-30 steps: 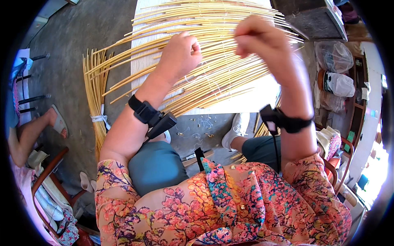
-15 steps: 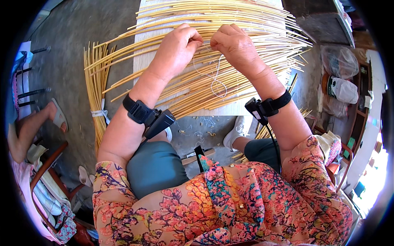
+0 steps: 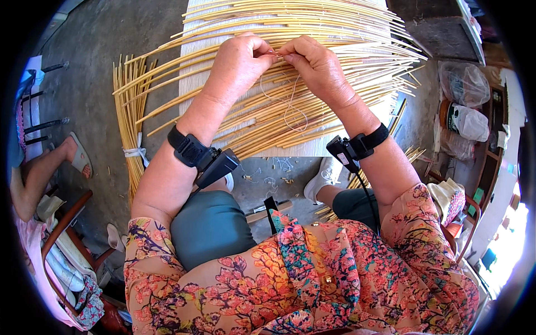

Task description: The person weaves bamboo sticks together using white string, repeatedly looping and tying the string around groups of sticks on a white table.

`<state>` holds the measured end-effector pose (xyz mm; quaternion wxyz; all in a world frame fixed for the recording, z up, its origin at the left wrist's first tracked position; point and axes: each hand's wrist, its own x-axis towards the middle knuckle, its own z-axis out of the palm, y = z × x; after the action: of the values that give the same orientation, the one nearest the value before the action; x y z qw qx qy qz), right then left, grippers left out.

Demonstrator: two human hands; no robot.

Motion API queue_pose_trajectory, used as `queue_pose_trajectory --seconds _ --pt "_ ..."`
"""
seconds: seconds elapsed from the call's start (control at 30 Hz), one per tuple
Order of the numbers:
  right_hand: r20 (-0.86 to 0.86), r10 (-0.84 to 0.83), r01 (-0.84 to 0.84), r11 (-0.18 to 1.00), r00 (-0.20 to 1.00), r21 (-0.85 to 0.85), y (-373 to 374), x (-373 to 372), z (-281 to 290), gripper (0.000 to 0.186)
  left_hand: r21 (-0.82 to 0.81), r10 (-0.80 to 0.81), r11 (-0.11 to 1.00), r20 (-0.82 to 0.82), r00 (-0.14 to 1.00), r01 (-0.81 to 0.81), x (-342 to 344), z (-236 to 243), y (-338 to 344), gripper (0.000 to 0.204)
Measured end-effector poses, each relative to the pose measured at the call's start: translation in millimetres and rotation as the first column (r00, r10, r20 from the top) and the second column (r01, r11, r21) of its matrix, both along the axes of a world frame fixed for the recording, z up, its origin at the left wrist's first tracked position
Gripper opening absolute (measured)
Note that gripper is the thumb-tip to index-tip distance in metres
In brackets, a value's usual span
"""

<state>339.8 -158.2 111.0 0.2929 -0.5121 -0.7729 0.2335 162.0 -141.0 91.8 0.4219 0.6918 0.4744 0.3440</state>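
Observation:
Long yellow stalks lie side by side across a pale table, with fine white string crossing the upper rows. Above the middle of the stalks, my left hand is closed in a pinch on a thin white string. My right hand pinches the same string, its thumb and forefinger close to the left fingertips. Between the hands the string hangs in a slack loop over the lower stalks. The exact spot where the fingertips meet is too small to make out.
A tied bundle of stalks stands left of the table. More stalks lie at the right. Scraps litter the floor under the table. Another person's foot shows at far left. Plastic-bagged goods sit on the right.
My right hand has turned and moved slightly left and down, bringing its fingertips nearer to my left hand's. The left hand has shifted only slightly.

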Motion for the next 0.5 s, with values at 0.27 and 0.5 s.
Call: queue_pose_trajectory --seconds 0.27,0.5 --pt "0.016 -0.152 0.152 0.982 0.988 -0.115 -3.0 -7.3 3.5 0.008 -0.254 -0.084 0.963 0.025 0.996 0.088 -4.1 18.4 -7.1 0.014" --pt "-0.077 -0.163 0.142 0.963 0.984 -0.227 5.7 2.6 -0.8 0.016 -0.015 -0.142 0.990 -0.239 0.961 0.142 0.8 13.4 -13.8 0.013"
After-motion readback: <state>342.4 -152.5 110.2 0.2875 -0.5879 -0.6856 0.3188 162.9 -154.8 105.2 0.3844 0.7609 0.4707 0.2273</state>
